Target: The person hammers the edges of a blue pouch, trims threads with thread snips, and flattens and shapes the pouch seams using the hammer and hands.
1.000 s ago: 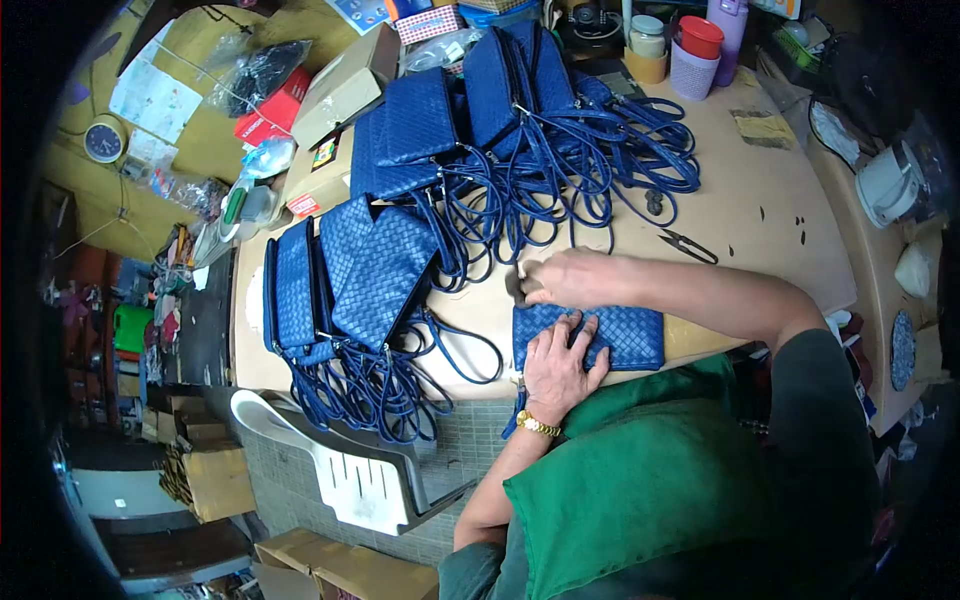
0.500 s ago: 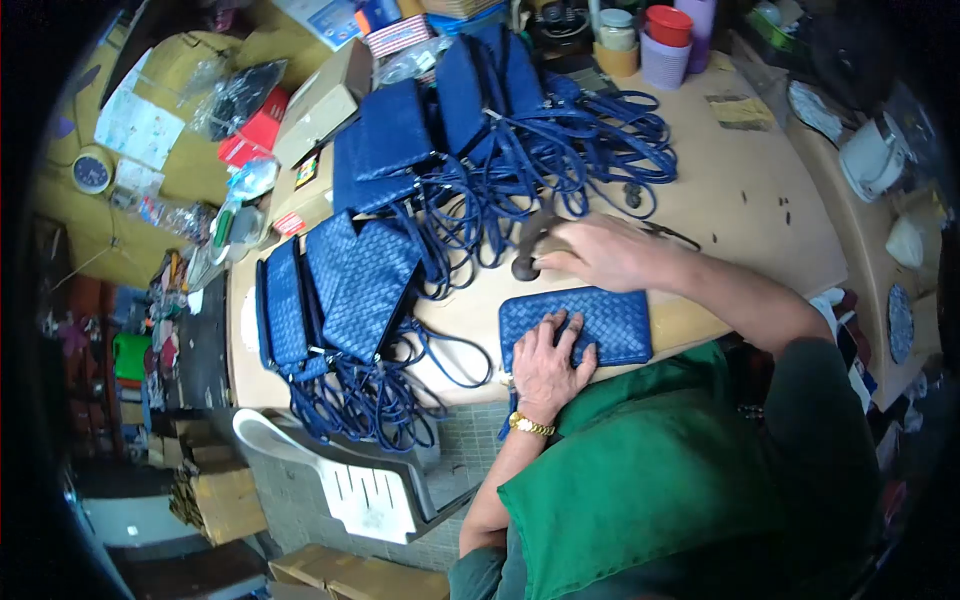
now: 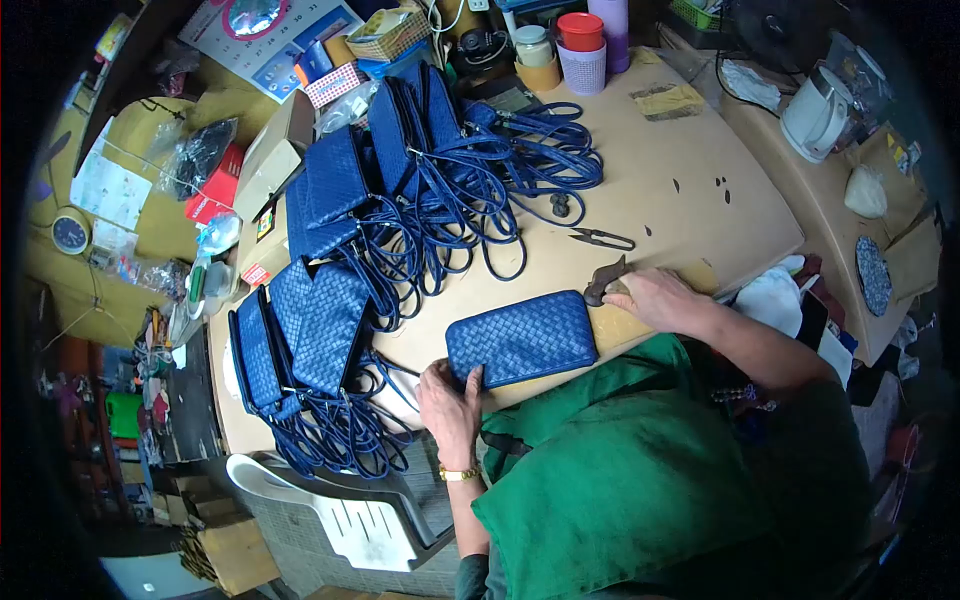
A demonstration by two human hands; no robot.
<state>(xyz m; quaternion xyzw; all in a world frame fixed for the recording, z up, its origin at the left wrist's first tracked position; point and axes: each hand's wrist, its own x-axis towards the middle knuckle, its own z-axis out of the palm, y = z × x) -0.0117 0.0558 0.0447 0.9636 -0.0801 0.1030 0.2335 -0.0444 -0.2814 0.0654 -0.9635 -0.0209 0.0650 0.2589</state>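
A blue woven wallet (image 3: 522,338) lies flat on the table edge in front of me. My left hand (image 3: 452,405) grips its lower left corner, the thumb on top and the fingers curled by the side. Just right of the wallet, my right hand (image 3: 655,298) is closed around a hammer, whose dark metal head (image 3: 605,281) is low over the tabletop. Most of the handle is hidden by the hand. Dark thread snips (image 3: 602,238) lie beyond the hammer.
Blue woven bags (image 3: 335,180) with tangled straps (image 3: 465,215) are piled behind and left, with another group (image 3: 320,320) at the near left. Cups (image 3: 582,60) stand at the back. A white chair (image 3: 365,525) is below the table's left end. A kettle (image 3: 815,115) sits far right.
My right hand has brought the hammer from beyond the wallet to its right side. My left hand has slid off the wallet's top to its lower left corner. The view has shifted.
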